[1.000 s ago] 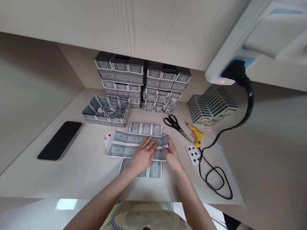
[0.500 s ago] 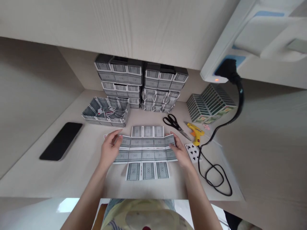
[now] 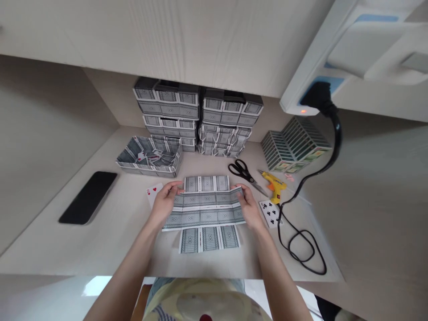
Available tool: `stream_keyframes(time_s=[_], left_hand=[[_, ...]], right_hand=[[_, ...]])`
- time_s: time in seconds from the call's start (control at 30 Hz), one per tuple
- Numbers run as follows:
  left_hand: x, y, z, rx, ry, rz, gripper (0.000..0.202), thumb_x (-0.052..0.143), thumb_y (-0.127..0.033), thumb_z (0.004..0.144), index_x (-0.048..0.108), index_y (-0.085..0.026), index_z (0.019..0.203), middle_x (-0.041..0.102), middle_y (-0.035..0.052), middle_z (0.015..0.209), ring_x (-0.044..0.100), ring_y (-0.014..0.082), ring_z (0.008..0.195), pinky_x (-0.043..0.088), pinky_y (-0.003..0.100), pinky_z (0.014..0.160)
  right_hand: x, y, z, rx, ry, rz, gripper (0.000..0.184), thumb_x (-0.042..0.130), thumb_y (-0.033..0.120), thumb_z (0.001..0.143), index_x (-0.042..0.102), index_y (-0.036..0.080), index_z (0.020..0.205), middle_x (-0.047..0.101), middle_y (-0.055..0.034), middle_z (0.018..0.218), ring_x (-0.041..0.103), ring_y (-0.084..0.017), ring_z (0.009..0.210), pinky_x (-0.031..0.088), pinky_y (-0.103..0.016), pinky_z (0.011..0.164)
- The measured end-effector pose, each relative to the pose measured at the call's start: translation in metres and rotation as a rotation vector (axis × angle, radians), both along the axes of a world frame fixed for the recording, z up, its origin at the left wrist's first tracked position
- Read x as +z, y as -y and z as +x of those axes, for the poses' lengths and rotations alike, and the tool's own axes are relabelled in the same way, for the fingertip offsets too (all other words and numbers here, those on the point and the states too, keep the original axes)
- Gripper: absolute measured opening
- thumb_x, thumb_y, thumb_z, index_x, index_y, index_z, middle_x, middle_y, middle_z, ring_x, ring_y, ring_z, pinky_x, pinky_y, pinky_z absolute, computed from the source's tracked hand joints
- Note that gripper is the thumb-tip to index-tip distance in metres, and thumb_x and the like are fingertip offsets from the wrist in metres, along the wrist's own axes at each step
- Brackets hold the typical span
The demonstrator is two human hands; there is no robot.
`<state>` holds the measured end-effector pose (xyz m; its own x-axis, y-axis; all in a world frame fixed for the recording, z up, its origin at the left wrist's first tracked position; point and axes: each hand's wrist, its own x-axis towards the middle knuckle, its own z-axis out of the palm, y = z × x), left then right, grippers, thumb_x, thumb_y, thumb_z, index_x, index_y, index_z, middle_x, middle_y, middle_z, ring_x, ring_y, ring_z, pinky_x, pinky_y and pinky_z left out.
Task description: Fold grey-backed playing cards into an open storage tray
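Observation:
A flat panel of joined playing cards point(image 3: 207, 208), backs up in a grey pattern, lies in front of me with rows of three cards sticking out at its far and near sides. My left hand point(image 3: 166, 199) grips the panel's left end, thumb on top and fingers behind. At the right end my right hand point(image 3: 246, 203) pinches the card edge, which bends upward there. Beside my left hand lies a two of hearts point(image 3: 153, 192). To the right of my right hand is a six of clubs point(image 3: 269, 213), partly under a black cord.
Black scissors point(image 3: 246, 174) and a yellow glue gun point(image 3: 274, 185) lie right of the panel. Behind stand stacked card boxes point(image 3: 223, 111) and an open card box point(image 3: 147, 169) with loose cards. A phone point(image 3: 88, 197) lies left. The cord point(image 3: 297, 229) loops at the right.
My left hand has moved a little to the right and the panel's left end has folded up more, uncovering the two of hearts. The right hand still holds its end.

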<state>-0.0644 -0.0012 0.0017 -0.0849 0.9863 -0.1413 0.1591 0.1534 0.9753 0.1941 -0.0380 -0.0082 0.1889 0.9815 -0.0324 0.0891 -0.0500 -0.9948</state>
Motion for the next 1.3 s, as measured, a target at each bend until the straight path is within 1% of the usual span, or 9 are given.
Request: stream_keyframes(time_s=[0.13,0.23,0.3,0.47,0.57,0.73,0.97,1.13,1.3], left_hand=[[0.002,-0.001,-0.001,0.009,0.166,-0.07,0.043,0.055,-0.042,0.073,0.055,-0.016,0.107,0.065,0.0068,0.095,0.057,0.0214,0.097,0.04,0.035,0.088],[0.006,-0.002,0.0,-0.091,0.327,-0.091,0.048,0.059,-0.04,0.07,0.053,-0.018,0.112,0.058,0.0089,0.115,0.052,0.0217,0.109,0.038,0.034,0.092],[0.007,-0.004,0.002,-0.139,0.378,-0.105,0.052,0.059,-0.041,0.07,0.05,-0.018,0.116,0.057,0.0095,0.118,0.052,0.0217,0.108,0.038,0.034,0.092],[0.007,-0.006,0.01,-0.063,0.216,-0.046,0.058,0.061,-0.042,0.069,0.046,-0.02,0.12,0.06,0.0053,0.107,0.053,0.0198,0.103,0.038,0.032,0.089],[0.011,-0.005,0.014,-0.097,0.089,-0.02,0.042,0.056,-0.046,0.072,0.058,-0.019,0.105,0.062,0.003,0.097,0.054,0.0189,0.096,0.038,0.029,0.085],[0.016,-0.005,0.021,-0.143,0.041,-0.034,0.035,0.052,-0.049,0.073,0.061,-0.016,0.081,0.065,0.0037,0.088,0.056,0.0183,0.086,0.039,0.028,0.078],[0.016,-0.006,0.027,-0.167,0.044,0.039,0.03,0.048,-0.039,0.078,0.057,-0.017,0.096,0.066,0.0046,0.091,0.056,0.0181,0.092,0.036,0.032,0.089],[0.018,-0.006,0.028,-0.243,0.063,0.062,0.031,0.043,-0.037,0.08,0.059,-0.016,0.095,0.064,0.0065,0.099,0.055,0.0189,0.099,0.034,0.034,0.094],[0.022,0.0,0.021,-0.241,-0.035,0.072,0.033,0.043,-0.042,0.08,0.059,-0.017,0.093,0.066,0.0056,0.092,0.055,0.0209,0.098,0.034,0.036,0.094]], right_hand=[[0.001,-0.002,0.004,0.038,0.013,-0.022,0.029,0.05,0.03,0.074,0.045,0.023,0.102,0.056,-0.0048,0.11,0.05,-0.02,0.105,0.033,-0.038,0.096],[0.002,-0.002,0.007,0.097,-0.056,-0.03,0.029,0.053,0.025,0.07,0.045,0.024,0.097,0.051,-0.004,0.12,0.045,-0.02,0.113,0.029,-0.04,0.099],[0.003,-0.002,0.006,0.126,-0.106,-0.018,0.025,0.053,0.024,0.07,0.045,0.024,0.093,0.047,-0.0038,0.126,0.042,-0.02,0.117,0.028,-0.041,0.1],[0.002,-0.004,0.004,0.027,-0.019,0.029,0.031,0.054,0.033,0.072,0.044,0.023,0.1,0.055,-0.0051,0.112,0.048,-0.019,0.107,0.033,-0.038,0.096],[0.003,-0.006,0.001,0.006,0.054,0.02,0.034,0.053,0.04,0.074,0.047,0.022,0.103,0.057,-0.0034,0.098,0.051,-0.018,0.097,0.036,-0.034,0.09],[0.003,-0.01,-0.002,-0.006,0.142,0.008,0.026,0.052,0.046,0.074,0.051,0.021,0.081,0.056,-0.0016,0.084,0.05,-0.018,0.085,0.038,-0.032,0.081],[-0.001,-0.013,-0.003,0.041,0.032,0.046,0.033,0.051,0.042,0.075,0.054,0.021,0.099,0.061,-0.0045,0.095,0.053,-0.02,0.095,0.036,-0.035,0.089],[0.006,-0.012,-0.005,0.04,0.026,0.049,0.03,0.053,0.038,0.073,0.058,0.021,0.096,0.062,-0.0048,0.101,0.053,-0.021,0.1,0.035,-0.036,0.093],[0.016,-0.003,-0.011,0.002,0.025,-0.001,0.028,0.053,0.039,0.072,0.059,0.02,0.091,0.065,-0.0041,0.093,0.056,-0.021,0.093,0.039,-0.035,0.088]])
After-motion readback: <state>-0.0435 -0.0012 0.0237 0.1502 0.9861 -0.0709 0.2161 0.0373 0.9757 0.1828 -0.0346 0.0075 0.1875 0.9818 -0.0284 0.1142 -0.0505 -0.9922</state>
